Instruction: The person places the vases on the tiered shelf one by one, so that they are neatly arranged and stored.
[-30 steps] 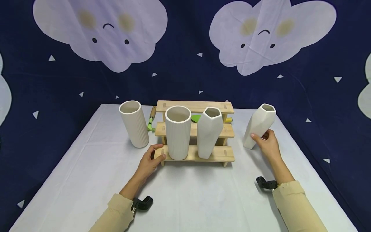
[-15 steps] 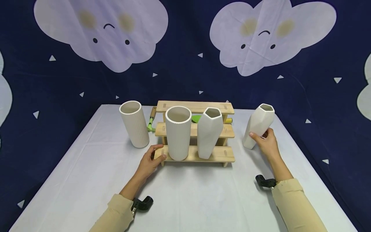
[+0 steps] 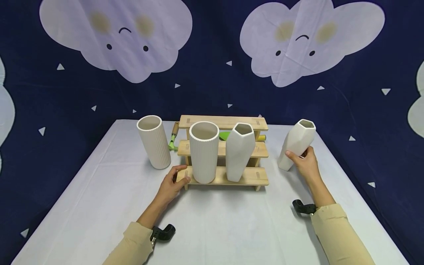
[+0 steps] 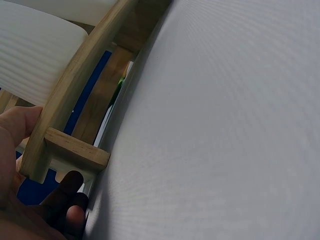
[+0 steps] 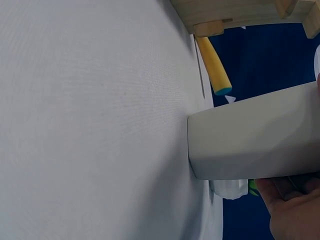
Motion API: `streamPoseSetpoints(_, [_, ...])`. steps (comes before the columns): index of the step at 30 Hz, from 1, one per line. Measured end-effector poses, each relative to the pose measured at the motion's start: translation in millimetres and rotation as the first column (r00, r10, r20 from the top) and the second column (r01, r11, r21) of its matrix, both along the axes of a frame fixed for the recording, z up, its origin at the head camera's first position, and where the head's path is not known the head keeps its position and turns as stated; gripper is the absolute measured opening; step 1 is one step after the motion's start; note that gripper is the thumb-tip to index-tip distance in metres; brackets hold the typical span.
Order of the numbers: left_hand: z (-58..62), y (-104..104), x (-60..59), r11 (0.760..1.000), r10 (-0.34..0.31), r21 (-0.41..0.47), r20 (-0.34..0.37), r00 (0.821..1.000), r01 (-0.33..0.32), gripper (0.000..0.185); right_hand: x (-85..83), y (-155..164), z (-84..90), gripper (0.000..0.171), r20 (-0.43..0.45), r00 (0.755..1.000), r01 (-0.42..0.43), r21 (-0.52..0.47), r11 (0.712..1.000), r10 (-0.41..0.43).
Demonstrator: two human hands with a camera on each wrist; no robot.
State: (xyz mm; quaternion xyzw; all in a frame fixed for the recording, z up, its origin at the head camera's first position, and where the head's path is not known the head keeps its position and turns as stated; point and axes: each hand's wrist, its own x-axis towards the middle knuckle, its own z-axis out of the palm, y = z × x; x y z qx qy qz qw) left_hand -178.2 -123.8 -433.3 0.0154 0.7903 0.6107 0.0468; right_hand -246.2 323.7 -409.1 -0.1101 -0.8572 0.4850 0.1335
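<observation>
My left hand (image 3: 175,181) grips the left end of the bottom step of a wooden stepped rack (image 3: 253,176), thumb on top; in the left wrist view its fingers (image 4: 70,217) curl beneath the step (image 4: 75,90). On that step stand a white ribbed vase (image 3: 203,152) and a white faceted vase (image 3: 239,152). My right hand (image 3: 303,159) holds a second faceted vase (image 3: 297,141) around its lower half; this vase stands on the table to the right of the rack, and its base (image 5: 250,135) meets the cloth.
Another ribbed vase (image 3: 154,141) stands on the white table (image 3: 212,228) left of the rack. Behind the rack lie a green trowel with a wooden handle (image 3: 173,137) and a yellow-handled tool (image 5: 214,65). A dark cloud-print backdrop hangs behind the table.
</observation>
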Motion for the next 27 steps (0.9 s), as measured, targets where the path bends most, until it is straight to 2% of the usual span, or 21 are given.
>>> streamPoseSetpoints(2, [6.0,1.1,3.2,1.0,-0.006,-0.005,-0.009,1.0,0.006,0.049,0.0,0.2,0.5,0.077,-0.003,1.0,0.003,-0.001,1.0,-0.003])
streamPoseSetpoints(5, [8.4,1.6,5.7,1.0,-0.013,0.0,-0.02,1.0,0.013,0.05,0.1,0.2,1.2,0.075,-0.005,1.0,0.012,0.002,1.0,-0.012])
streamPoseSetpoints(16, [7.9,3.5,6.2,1.0,0.004,0.007,-0.008,1.0,-0.004,0.047,3.6,0.6,2.4,0.075,0.006,1.0,0.026,0.003,1.0,-0.026])
streamPoseSetpoints(27, [7.7,2.7,6.0,1.0,0.011,0.002,-0.005,1.0,-0.011,0.047,9.2,-2.1,16.2,0.071,-0.049,0.999,0.013,0.005,1.0,-0.013])
